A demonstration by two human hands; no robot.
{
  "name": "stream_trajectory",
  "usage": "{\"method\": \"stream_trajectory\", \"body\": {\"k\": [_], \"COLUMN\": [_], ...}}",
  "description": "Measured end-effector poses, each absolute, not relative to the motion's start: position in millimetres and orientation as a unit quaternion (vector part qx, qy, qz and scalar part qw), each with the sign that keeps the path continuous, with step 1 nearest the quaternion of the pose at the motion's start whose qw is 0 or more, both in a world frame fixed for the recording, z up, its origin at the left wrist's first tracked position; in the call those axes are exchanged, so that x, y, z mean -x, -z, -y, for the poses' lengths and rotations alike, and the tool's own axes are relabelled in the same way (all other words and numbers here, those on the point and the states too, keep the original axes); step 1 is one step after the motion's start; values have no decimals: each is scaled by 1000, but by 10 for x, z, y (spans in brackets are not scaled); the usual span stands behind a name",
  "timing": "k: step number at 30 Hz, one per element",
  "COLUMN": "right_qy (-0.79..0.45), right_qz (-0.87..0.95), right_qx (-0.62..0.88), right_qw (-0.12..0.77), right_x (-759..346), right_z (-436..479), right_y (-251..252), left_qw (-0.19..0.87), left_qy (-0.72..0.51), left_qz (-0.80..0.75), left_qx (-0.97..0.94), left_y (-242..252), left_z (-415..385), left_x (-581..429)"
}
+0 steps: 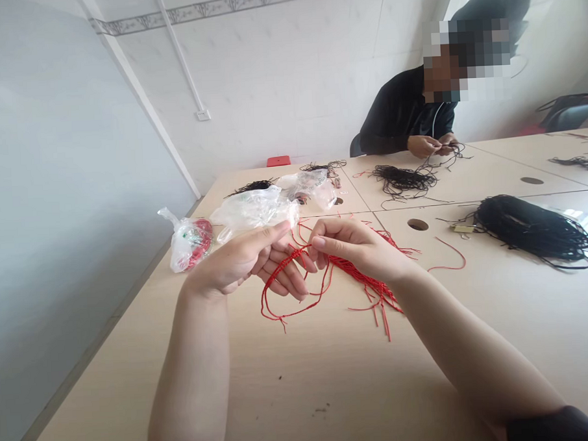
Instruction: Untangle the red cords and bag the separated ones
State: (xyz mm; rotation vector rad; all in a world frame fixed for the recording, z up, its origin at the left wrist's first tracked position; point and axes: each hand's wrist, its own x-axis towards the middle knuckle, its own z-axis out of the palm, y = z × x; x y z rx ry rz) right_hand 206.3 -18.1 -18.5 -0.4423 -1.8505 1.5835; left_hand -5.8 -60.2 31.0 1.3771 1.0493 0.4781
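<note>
A braided red cord bracelet (282, 265) hangs in a loop above the table, with small loose cord ends at its knots. My right hand (351, 247) pinches the bracelet's upper end between thumb and fingertips. My left hand (250, 261) is open beside it, palm turned up and fingers stretched out, and part of the braid passes in front of those fingers. Whether the left fingers bear any of the cord's weight I cannot tell. Behind my right hand lies a pile of red cords (369, 283), partly hidden by that hand and wrist.
Clear plastic bags (257, 209) lie beyond my left hand, and a bag with red cord (192, 244) sits at the left edge. Black cord bundles (528, 226) lie right and at the back (402, 180). Across the table (291, 389), a person (391, 115) handles black cord.
</note>
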Motion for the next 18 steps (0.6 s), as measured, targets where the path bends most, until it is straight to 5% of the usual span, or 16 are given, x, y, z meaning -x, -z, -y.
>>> {"method": "stream_trajectory", "body": {"k": [18], "right_qy": [-495], "right_qz": [751], "right_qx": [263], "right_qw": [349], "right_x": [-2115], "right_z": [151], "right_y": [201], "left_qw": [568], "left_qy": [-209], "left_qz": [-478], "left_qx": [-636], "left_y": [-368], "left_z": [610], "left_x": [54]}}
